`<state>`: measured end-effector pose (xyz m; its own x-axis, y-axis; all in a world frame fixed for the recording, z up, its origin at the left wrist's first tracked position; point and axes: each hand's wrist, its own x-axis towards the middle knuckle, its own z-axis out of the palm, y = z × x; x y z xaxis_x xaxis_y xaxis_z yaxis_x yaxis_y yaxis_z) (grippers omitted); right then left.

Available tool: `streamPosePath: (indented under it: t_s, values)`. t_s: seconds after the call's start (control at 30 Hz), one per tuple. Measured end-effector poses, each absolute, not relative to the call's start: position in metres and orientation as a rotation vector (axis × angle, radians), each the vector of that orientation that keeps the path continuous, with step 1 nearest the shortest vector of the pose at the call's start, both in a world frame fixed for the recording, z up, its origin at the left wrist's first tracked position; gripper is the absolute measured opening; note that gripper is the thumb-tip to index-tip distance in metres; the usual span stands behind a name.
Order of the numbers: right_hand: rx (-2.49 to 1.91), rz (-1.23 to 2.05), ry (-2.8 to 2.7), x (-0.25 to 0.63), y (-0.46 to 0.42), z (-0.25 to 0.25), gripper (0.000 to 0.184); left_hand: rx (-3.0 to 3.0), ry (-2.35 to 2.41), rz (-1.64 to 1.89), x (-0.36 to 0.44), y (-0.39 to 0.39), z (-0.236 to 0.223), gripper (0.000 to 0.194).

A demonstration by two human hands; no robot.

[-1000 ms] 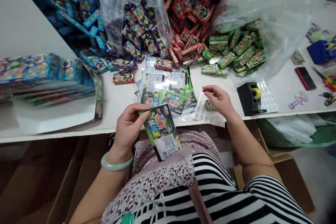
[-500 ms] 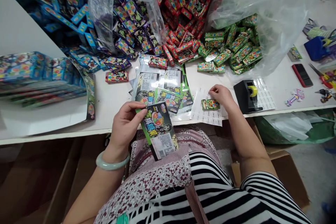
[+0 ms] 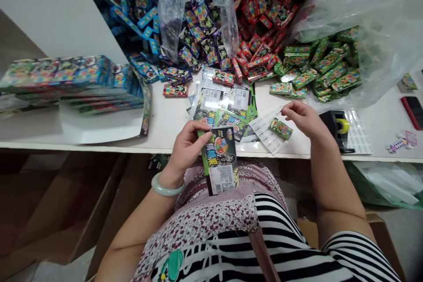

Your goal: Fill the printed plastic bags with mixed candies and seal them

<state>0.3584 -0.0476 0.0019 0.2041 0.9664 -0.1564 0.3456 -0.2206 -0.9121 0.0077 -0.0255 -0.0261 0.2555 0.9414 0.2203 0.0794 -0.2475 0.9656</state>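
Observation:
My left hand [image 3: 190, 145] pinches the top left corner of a black and green printed packet [image 3: 222, 158] with a white barcode label, held upright over my lap. Close to the table edge lies a white sticker sheet [image 3: 260, 131] with round printed stickers, and a small green candy box [image 3: 280, 128] rests tilted on it. Just above that box is my right hand [image 3: 302, 119], thumb and fingers pinched together at the sheet's upper edge. Whatever is between those fingertips is too small to make out. More such packets [image 3: 228, 116] lie in a loose pile behind.
Heaps of blue [image 3: 140, 22], purple [image 3: 201, 26], red [image 3: 261, 53] and green candy boxes [image 3: 333, 68] line the back, some in clear plastic bags. Stacked display boxes [image 3: 62, 75] stand left. A black tape dispenser [image 3: 333, 128] sits right of my right hand.
The whole view has swung left, so things appear farther right. The sticker sheet and green box are turned clockwise. My right hand has drawn a little up and away from the box.

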Motion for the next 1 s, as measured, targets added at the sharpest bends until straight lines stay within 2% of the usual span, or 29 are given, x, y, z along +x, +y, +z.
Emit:
streamPosePath:
  t_s: [0.17,0.27,0.63,0.8,1.0]
  values:
    - [-1.289,1.341,-1.671,0.279,-0.036,0.054,0.034,1.636,0.928,1.128,0.013,-0.028,-0.023,0.02]
    - [-1.206,1.462,-1.878,0.244,-0.018,0.062,0.033,1.662,0.917,1.106,0.014,-0.029,-0.019,0.019]
    - [-1.504,1.467,-2.191,0.212,0.023,0.059,0.021,1.652,0.911,1.107,0.009,-0.025,-0.019,0.023]
    - [-1.596,1.472,-2.251,0.204,0.026,0.069,0.023,1.652,0.919,1.151,0.012,-0.023,-0.022,0.026]
    - [-1.61,1.497,-2.187,0.203,0.029,0.065,0.026,1.67,0.936,1.223,0.015,-0.024,-0.023,0.019]
